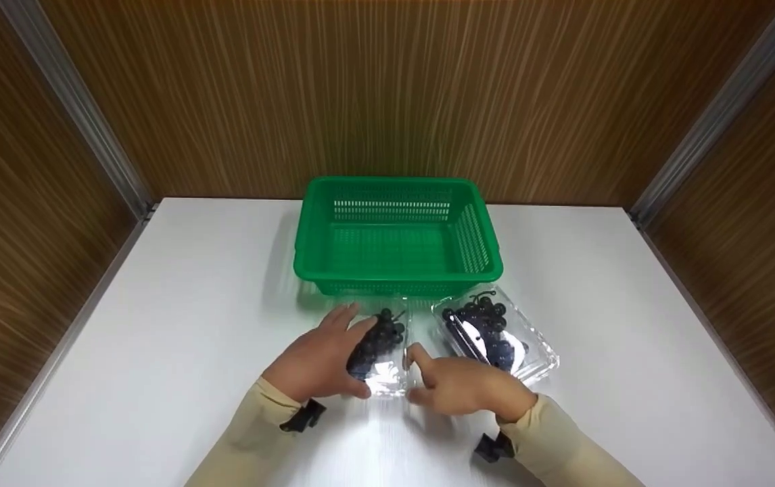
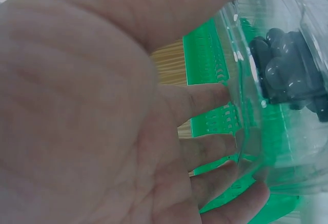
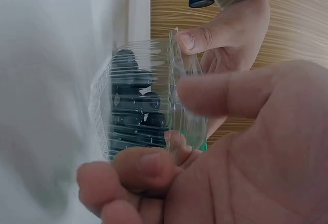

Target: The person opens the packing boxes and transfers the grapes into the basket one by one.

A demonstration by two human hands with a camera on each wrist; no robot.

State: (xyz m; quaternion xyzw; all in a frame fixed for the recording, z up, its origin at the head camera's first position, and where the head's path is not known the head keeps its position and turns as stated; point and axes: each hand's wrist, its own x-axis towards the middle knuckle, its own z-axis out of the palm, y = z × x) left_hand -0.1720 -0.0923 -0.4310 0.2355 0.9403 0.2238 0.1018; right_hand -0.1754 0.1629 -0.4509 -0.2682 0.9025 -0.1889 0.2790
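Observation:
My left hand point(image 1: 323, 355) holds a clear plastic box of dark grapes point(image 1: 386, 384) from its left side, the thumb at the near edge and the fingers reaching to the far end. In the left wrist view the box point(image 2: 246, 126) stands against the fingertips. My right hand point(image 1: 462, 385) is at the box's right edge, thumb and index finger apart. In the right wrist view its thumb point(image 3: 220, 95) overlaps the lid rim, and its other fingers are bent in front of the grapes point(image 3: 134, 103). A second clear box of grapes point(image 1: 523, 325) lies just beyond the right hand, angled on the table.
Behind the boxes a green plastic basket point(image 1: 397, 276) with slotted walls stands on the white table point(image 1: 212, 284). Brown wood-grain panels point(image 1: 387, 88) enclose the table at the back and both sides.

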